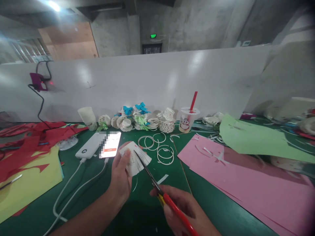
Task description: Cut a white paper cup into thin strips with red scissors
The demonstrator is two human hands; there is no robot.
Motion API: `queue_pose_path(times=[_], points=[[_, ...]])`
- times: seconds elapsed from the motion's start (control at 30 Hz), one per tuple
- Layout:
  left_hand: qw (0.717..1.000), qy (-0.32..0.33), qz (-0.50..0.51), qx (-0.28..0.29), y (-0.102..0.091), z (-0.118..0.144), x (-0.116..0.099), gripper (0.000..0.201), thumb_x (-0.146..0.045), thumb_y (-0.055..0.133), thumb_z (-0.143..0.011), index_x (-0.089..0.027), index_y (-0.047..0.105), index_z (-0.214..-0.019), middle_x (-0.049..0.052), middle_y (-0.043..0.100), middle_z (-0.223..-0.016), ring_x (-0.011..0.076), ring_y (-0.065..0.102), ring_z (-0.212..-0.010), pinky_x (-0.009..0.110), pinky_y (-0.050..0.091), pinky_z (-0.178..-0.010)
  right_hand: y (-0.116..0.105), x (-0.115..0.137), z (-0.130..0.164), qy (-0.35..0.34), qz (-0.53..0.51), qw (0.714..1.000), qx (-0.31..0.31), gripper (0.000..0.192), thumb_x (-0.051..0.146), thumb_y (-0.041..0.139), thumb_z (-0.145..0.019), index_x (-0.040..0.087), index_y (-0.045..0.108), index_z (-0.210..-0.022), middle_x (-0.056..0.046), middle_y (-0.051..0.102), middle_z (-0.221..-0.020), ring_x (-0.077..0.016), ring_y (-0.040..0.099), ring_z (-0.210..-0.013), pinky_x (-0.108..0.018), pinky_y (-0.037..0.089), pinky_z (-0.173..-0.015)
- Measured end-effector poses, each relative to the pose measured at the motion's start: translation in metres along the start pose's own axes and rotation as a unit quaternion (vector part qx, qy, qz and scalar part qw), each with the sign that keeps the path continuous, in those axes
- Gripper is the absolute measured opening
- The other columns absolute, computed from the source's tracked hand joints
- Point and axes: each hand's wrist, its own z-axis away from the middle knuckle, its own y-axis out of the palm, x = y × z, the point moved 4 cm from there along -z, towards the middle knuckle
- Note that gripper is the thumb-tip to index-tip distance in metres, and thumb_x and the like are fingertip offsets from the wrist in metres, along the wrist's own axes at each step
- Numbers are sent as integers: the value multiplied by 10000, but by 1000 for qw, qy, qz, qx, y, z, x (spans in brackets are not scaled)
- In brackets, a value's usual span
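Note:
My left hand (pixel 122 170) grips a white paper piece (pixel 134 167), thumb pressed on its face. The piece looks like a flattened paper cup with faint print, though I cannot be sure. My right hand (pixel 182 205) is closed round the red and yellow handles of a pair of scissors (pixel 155 185). Their dark blades point up and left, and the tips lie at the paper's upper part. Whether the blades are cutting into it, I cannot tell. Beyond the paper, several thin white paper rings (pixel 165 154) lie on the green table (pixel 147 213). A small white strip (pixel 162 179) rests by the blades.
Pink paper sheets (pixel 226 180) and a green sheet (pixel 256 137) cover the right side. At left lie a power bank (pixel 90 146), a lit phone (pixel 110 146), cables, yellow paper (pixel 31 183) and red scraps (pixel 46 137). Paper crafts (pixel 126 123) and a drink cup (pixel 186 121) line the partition (pixel 137 82).

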Motion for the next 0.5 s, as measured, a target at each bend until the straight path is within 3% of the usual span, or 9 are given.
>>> queue_pose_path(times=[0.13, 0.5], points=[[1000, -1, 15, -4, 0, -6, -3, 299, -370, 594, -774, -159, 620, -985, 68, 687, -891, 202, 649, -796, 311, 497, -712, 2, -2, 2, 1, 9, 1000, 16, 395, 457, 631, -780, 160, 555, -1029, 113, 404, -470, -10, 313, -341, -130, 204, -343], [999, 22, 5, -34, -9, -22, -9, 318, -431, 556, -770, -160, 624, -922, 68, 680, -856, 217, 628, -798, 316, 482, -683, 3, -1, 2, 6, 16, 1000, 25, 369, 459, 625, -786, 164, 561, -997, 109, 420, -481, -6, 307, -331, -131, 208, -340]])
